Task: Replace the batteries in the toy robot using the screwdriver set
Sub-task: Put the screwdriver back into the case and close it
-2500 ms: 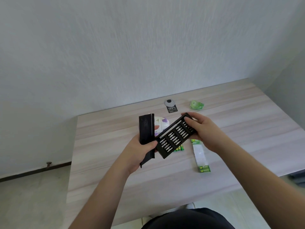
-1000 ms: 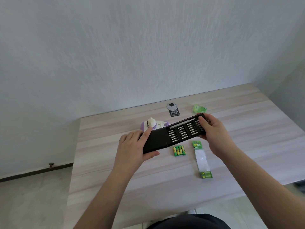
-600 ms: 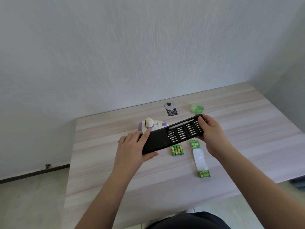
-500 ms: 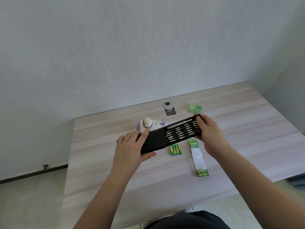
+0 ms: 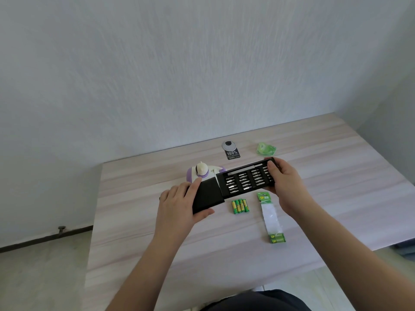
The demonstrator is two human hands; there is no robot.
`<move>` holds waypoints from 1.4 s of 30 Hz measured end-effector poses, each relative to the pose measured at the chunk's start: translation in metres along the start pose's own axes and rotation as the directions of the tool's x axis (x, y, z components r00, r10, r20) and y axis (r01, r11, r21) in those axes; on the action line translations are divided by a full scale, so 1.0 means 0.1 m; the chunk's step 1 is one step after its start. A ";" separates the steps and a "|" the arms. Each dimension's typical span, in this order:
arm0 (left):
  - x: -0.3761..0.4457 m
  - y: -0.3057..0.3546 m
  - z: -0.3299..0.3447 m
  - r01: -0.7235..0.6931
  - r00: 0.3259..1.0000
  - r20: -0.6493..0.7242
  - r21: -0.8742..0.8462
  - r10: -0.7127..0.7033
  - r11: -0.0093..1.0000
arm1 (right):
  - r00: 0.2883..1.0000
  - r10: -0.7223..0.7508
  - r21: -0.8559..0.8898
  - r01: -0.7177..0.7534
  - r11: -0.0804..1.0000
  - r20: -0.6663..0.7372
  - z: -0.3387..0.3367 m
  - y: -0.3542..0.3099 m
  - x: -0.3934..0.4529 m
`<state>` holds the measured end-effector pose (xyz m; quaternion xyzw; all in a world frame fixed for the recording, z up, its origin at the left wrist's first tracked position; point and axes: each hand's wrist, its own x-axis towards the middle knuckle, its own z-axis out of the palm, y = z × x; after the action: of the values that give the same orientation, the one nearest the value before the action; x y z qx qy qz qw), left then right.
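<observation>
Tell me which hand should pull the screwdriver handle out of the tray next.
Right. The right hand already grips the bit tray at its exposed end, beside the handle slot, while the left hand holds the sleeve steady.

A black screwdriver set (image 5: 233, 185) with silver bits is seen. The toy robot (image 5: 203, 172) is coloured white and purple. Green and yellow batteries (image 5: 240, 205) lie on a pale, wood-grained table (image 5: 336, 187); the wrapper (image 5: 266, 149) is green.
</observation>
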<state>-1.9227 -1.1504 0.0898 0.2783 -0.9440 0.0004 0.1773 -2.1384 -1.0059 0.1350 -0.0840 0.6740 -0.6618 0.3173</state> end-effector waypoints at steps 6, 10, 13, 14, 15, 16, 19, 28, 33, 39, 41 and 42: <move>0.01 0.00 -0.01 0.004 0.999 -0.032 0.014 -0.004 1.000 | 1.000 0.000 -0.001 0.000 1.000 0.001 0.00 0.00 -0.01; 0.04 -0.03 -0.02 -0.003 1.000 -0.020 -0.009 0.003 1.000 | 1.000 -0.017 0.001 0.017 1.000 0.004 0.01 -0.03 0.00; 0.07 -0.05 -0.02 -0.002 1.000 0.010 -0.023 0.003 1.000 | 1.000 -0.030 0.002 0.030 1.000 0.010 0.03 -0.04 0.01; 0.07 -0.06 -0.02 0.000 1.000 0.017 -0.027 0.000 1.000 | 0.999 -0.031 0.000 0.031 1.000 0.013 0.03 -0.04 0.02; 0.07 -0.06 -0.01 0.001 1.000 0.025 -0.032 0.000 0.999 | 0.999 -0.033 -0.003 0.033 0.999 0.016 0.03 -0.04 0.02; 0.07 -0.06 -0.01 0.001 0.999 0.032 -0.037 0.000 0.999 | 0.999 -0.035 -0.007 0.035 0.999 0.019 0.03 -0.04 0.02; 0.08 -0.08 0.00 0.013 0.999 0.047 -0.050 -0.010 0.999 | 0.999 -0.035 -0.013 0.035 0.999 0.023 0.04 -0.04 0.03; 0.11 -0.08 0.00 0.013 0.998 0.054 -0.073 -0.009 0.997 | 0.998 -0.031 -0.015 0.032 0.999 0.048 0.07 -0.02 0.08; 0.14 -0.08 0.02 0.007 0.998 0.061 -0.086 -0.002 0.996 | 0.998 -0.024 -0.026 0.026 0.999 0.055 0.08 -0.01 0.11; 0.17 -0.06 0.04 -0.002 0.999 0.052 -0.105 0.007 0.995 | 0.997 0.015 0.006 -0.015 1.000 0.073 0.11 0.01 0.12; 0.19 -0.05 0.05 -0.011 0.999 0.047 -0.100 0.015 0.995 | 0.996 0.020 0.012 -0.021 1.000 0.082 0.14 0.03 0.10; 0.19 -0.05 0.06 -0.012 0.999 0.048 -0.100 0.017 0.995 | 0.996 0.022 0.014 -0.024 1.000 0.084 0.15 0.03 0.10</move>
<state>-1.9371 -1.1652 0.0901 0.2621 -0.9489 -0.0520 0.1678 -2.1366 -1.0234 0.1299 -0.1014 0.6559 -0.6592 0.3534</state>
